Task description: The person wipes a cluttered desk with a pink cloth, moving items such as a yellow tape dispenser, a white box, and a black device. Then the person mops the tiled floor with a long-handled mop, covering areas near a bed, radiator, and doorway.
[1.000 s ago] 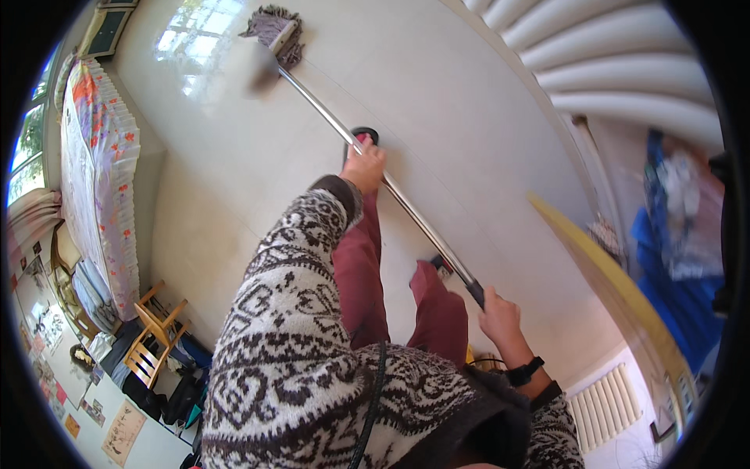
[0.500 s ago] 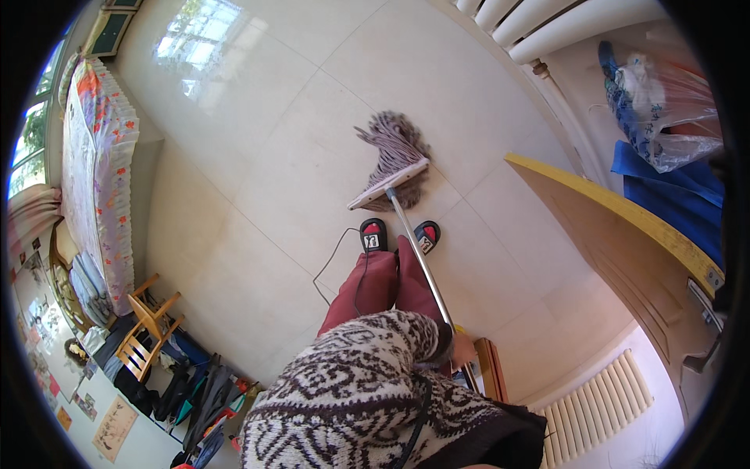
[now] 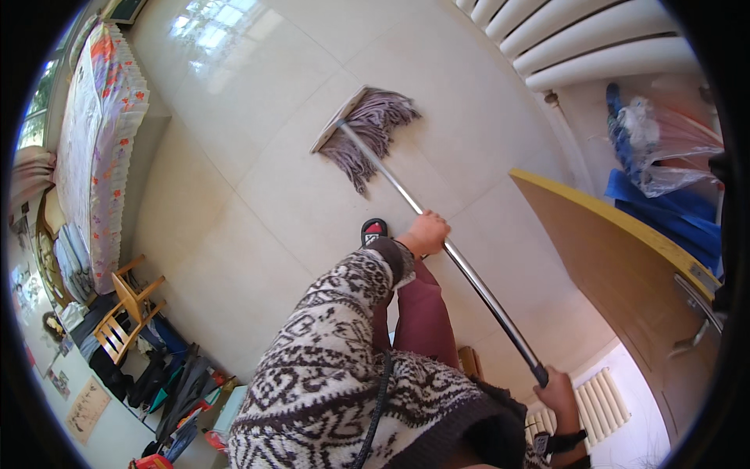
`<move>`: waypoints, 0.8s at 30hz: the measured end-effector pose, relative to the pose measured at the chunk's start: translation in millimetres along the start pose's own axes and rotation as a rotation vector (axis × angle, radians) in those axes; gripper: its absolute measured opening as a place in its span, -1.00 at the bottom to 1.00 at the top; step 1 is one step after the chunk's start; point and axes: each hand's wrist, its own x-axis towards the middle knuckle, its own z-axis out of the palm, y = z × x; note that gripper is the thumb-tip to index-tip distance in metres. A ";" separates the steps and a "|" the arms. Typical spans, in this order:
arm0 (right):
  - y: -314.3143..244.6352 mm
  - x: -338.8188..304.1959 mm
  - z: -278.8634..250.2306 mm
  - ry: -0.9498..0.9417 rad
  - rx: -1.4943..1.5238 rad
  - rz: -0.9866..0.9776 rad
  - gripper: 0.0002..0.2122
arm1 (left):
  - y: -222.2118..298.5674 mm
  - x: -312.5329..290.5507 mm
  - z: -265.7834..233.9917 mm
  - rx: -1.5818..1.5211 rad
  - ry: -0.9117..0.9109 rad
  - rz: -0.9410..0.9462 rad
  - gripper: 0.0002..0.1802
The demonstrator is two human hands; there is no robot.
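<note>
A mop (image 3: 478, 283) with a long metal pole slants across the view, its grey-purple strands (image 3: 381, 125) spread on the tiled floor ahead of my feet. My left hand (image 3: 426, 234) is wrapped round the middle of the pole. My right hand (image 3: 557, 391) grips the black upper end, lower right, with a dark band on that wrist. The pale bar of the mop head (image 3: 337, 117) lies at the far left of the strands. One black slipper (image 3: 374, 230) shows beside my left hand; the other foot is mostly hidden behind hand and pole.
A wooden door (image 3: 617, 266) with a yellow edge stands at right. White radiators (image 3: 609, 47) are at upper right and lower right. Plastic bags (image 3: 656, 148) sit behind the door. A bed with a frilled cover (image 3: 117, 148) and a wooden chair (image 3: 133, 305) stand at left.
The mop head has moved farther away and to the left, and its strands have swung to its right side. Both hands now show on the pole; earlier only one did.
</note>
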 end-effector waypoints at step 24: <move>-174.0 71.7 -391.1 1.435 -0.214 -0.638 -0.59 | -147.0 -275.2 -322.2 -0.626 1.667 -0.711 -0.85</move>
